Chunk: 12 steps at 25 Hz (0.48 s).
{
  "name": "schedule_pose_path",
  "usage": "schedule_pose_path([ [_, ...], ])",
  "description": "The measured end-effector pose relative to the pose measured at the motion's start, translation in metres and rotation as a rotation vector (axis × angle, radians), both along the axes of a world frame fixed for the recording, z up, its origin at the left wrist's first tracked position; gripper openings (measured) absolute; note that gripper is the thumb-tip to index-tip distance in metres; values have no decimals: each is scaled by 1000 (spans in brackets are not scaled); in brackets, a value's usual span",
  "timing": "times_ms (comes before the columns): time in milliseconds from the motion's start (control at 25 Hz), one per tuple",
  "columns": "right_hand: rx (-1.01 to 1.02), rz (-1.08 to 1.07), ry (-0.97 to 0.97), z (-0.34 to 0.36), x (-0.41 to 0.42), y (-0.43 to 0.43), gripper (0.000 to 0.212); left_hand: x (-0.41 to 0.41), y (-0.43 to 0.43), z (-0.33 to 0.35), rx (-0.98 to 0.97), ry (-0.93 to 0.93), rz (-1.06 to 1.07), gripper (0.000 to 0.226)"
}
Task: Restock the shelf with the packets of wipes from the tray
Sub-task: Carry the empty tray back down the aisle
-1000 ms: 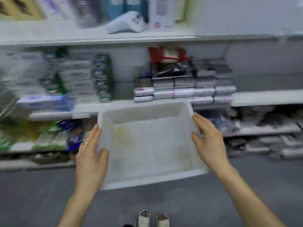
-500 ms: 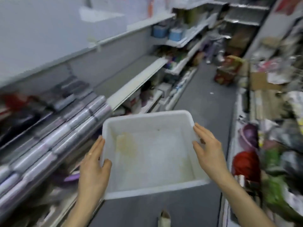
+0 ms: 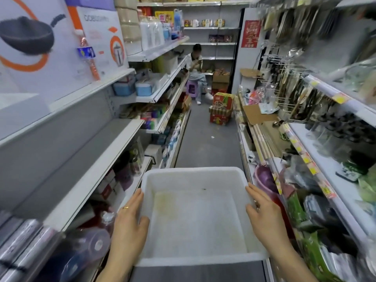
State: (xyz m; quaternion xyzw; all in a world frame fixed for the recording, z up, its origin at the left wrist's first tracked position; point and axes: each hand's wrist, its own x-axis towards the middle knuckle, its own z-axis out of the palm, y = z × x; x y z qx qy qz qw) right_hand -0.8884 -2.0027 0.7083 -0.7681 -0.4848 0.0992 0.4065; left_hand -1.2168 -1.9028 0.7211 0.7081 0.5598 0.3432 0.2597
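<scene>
The person has turned from the shelf (image 3: pixel 91 176) toward the aisle. The left hand (image 3: pixel 128 226) and right hand (image 3: pixel 266 218) pinch the walls of the tray (image 3: pixel 193 170). It seems empty, so restocking is likely done.

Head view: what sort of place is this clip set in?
Likely a small general shop's aisle: stocked shelves on both sides, yellow price tags along their edges, kitchen utensils hanging on hooks. The left hand and right hand hold an empty white tray.

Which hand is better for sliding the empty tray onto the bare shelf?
Likely the left hand: it holds the tray's left wall, right beside the bare shelf. The right hand holds the opposite wall, toward the crowded shelves across the aisle.
</scene>
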Motion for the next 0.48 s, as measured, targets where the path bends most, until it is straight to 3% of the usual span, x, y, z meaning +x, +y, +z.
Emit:
schedule_pose_path([
  [480,-11,-40,27,-13,129,214,54,131,225,-8,-15,34,7,73],
])
